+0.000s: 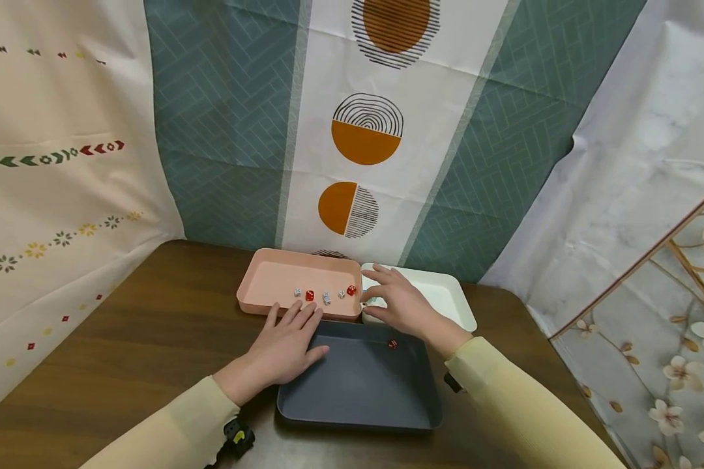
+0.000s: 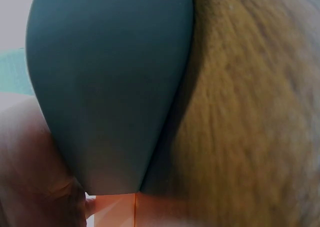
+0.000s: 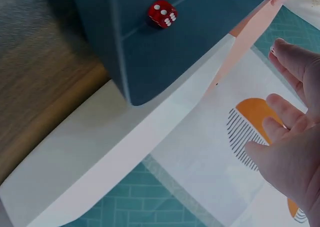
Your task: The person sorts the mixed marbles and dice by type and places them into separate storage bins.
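Observation:
My right hand (image 1: 401, 301) hangs over the left end of the white tray (image 1: 454, 303), pinching a small white die (image 3: 272, 50) between thumb and fingertip. The other fingers stay spread. My left hand (image 1: 284, 348) lies flat with straight fingers across the left rim of the dark grey tray (image 1: 358, 391), fingertips at the pink tray's (image 1: 296, 260) front wall. Inside the pink tray are a red die (image 1: 309, 295), another red die (image 1: 351, 290) and several pale dice (image 1: 326, 298). One red die (image 3: 162, 13) sits in the dark tray near its far side.
The three trays stand close together on a brown wooden table (image 1: 170, 326), pink and white behind the dark one. Bluish dice (image 1: 372, 300) in the white tray are partly hidden by my right hand. A patterned cloth (image 1: 229, 130) hangs behind the table.

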Tool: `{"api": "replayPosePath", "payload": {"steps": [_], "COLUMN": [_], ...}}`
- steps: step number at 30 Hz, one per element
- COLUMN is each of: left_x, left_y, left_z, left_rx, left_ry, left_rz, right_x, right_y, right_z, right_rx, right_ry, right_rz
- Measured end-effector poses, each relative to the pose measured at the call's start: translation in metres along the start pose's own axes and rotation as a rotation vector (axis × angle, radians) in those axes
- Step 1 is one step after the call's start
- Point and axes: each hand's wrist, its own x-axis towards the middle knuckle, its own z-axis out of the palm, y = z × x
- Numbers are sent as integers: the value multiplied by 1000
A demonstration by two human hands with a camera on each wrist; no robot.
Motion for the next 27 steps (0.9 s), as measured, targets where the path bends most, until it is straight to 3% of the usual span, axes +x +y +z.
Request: {"api": "replayPosePath", "payload": {"steps": [10, 19, 27], "left_x": [1, 0, 1], "left_y": [-1, -1, -2], "left_z": [2, 1, 3], "left_rx": [0, -16, -1], "left_ry": [8, 1, 1], "left_rz": [-4, -6, -4], "right_x": [24, 46, 63], "right_y": [2, 4, 2], "right_z": [2, 2, 6], "right_rx": [35, 24, 83], "right_ry": [-13, 7, 0], "right_rz": [65, 62, 104]}}
